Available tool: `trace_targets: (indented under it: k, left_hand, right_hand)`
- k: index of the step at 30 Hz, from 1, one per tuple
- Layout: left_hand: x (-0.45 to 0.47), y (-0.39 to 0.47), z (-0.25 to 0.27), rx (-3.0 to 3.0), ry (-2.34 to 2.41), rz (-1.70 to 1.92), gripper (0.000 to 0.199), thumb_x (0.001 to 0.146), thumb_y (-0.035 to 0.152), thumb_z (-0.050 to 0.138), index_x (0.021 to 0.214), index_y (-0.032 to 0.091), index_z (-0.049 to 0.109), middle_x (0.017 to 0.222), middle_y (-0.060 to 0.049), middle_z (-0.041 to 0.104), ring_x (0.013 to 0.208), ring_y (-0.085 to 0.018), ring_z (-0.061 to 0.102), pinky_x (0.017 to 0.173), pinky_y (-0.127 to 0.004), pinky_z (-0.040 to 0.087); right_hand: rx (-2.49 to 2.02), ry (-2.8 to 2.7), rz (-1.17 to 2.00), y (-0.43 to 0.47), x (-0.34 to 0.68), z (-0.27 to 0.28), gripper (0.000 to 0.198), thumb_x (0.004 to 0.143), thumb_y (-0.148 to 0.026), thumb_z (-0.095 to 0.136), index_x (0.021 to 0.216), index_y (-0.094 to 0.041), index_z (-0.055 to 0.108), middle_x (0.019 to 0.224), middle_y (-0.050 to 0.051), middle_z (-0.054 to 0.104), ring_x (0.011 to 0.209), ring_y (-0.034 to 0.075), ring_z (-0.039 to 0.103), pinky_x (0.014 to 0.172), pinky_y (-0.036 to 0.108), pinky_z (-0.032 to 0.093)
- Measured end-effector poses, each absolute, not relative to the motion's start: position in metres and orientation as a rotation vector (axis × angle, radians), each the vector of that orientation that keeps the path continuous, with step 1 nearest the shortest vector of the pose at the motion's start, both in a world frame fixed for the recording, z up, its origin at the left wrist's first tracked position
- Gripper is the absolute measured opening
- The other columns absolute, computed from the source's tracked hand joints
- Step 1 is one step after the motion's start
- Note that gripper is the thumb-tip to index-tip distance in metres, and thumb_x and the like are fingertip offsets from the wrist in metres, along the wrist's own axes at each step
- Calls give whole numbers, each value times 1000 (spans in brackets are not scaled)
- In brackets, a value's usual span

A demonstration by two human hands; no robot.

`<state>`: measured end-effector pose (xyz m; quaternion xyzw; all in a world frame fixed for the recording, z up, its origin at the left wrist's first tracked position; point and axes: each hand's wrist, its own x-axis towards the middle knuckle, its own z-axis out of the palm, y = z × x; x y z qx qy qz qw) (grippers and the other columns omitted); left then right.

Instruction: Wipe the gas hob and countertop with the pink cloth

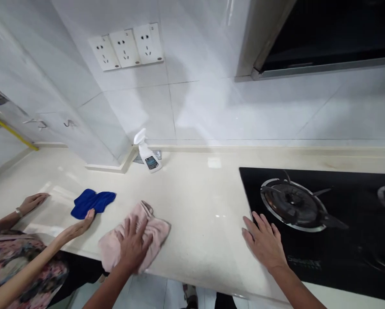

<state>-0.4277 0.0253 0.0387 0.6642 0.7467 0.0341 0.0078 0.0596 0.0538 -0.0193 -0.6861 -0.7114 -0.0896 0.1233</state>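
Plainly, the person's left hand (134, 242) lies with its fingers spread on a crumpled pink cloth (159, 231), pressing it flat rather than gripping it. The cloth sits on the pale countertop (198, 201), reaching its front edge. The right hand (265, 244) is palm down with its fingers fanned out, holding nothing, at the left edge of the black cooktop (337, 270); whether its whole palm touches the surface, one cannot tell. A round burner (292, 201) is just beyond its fingers.

To the left, a co-worker in a floral top (25, 274) has one hand (78, 228) touching the edge of a blue cloth (91, 202), while the other hand (33, 203) rests on the counter. Near the wall corner, a white spray bottle (149, 158) stands beneath three wall sockets (126, 48).
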Motion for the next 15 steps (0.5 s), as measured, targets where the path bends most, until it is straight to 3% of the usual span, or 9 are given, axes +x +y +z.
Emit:
trace_targets:
  k: [4, 8, 11, 15]
  left_hand:
    - [-370, 110, 54, 1883, 2396, 145, 60, 96, 52, 45, 152, 31, 45, 168, -13, 26, 155, -46, 13, 116, -76, 17]
    - [-279, 153, 51, 2003, 2175, 220, 66, 92, 57, 50, 154, 34, 42, 168, -10, 27, 155, -47, 9, 117, -77, 3]
    - [-220, 124, 37, 2321, 1756, 315, 67, 91, 63, 50, 152, 37, 44, 166, -8, 33, 156, -47, 7, 117, -77, -6]
    - [-193, 37, 23, 2587, 1137, 334, 67, 94, 65, 43, 155, 41, 34, 170, -2, 24, 157, -39, 10, 122, -71, 6]
  right_hand:
    - [-1972, -2054, -249, 55, 62, -21, 45, 99, -40, 39, 134, -27, 63, 157, 9, 47, 148, 28, 36, 119, 54, 24]
    - [-1933, -2060, -239, 55, 68, -27, 45, 99, -41, 39, 135, -29, 63, 156, 7, 49, 147, 28, 37, 119, 53, 25]
    - [-1894, -2071, -251, 56, 75, -32, 45, 99, -37, 37, 134, -29, 64, 155, 6, 50, 146, 27, 39, 119, 51, 25]
    - [-1883, -2081, -260, 56, 79, -37, 45, 99, -35, 36, 133, -28, 65, 155, 5, 50, 146, 26, 39, 119, 49, 25]
